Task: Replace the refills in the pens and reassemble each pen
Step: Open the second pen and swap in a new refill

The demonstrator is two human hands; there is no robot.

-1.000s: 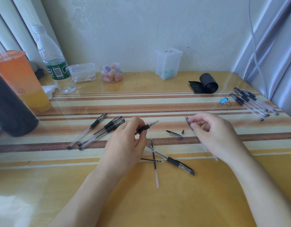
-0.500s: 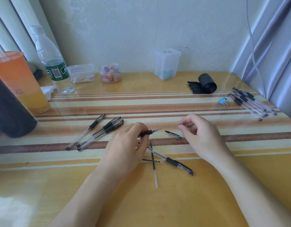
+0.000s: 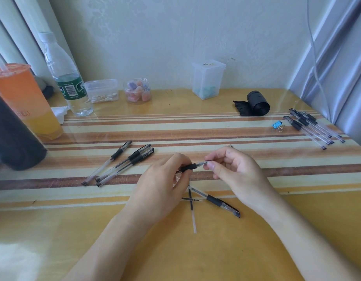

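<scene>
Pen (image 3: 192,166) mid-reassembly over table (image 3: 195,252) centre, left hand (image 3: 161,185) gripping its black sleeve, right hand (image 3: 236,173) pinching its tip end; 3 pens (image 3: 122,163) left look done, 1 pen (image 3: 214,200), loose refills (image 3: 190,199) and right-side pile (image 3: 311,126) likely remain.

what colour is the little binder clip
The binder clip is blue, shown in the head view.
</scene>
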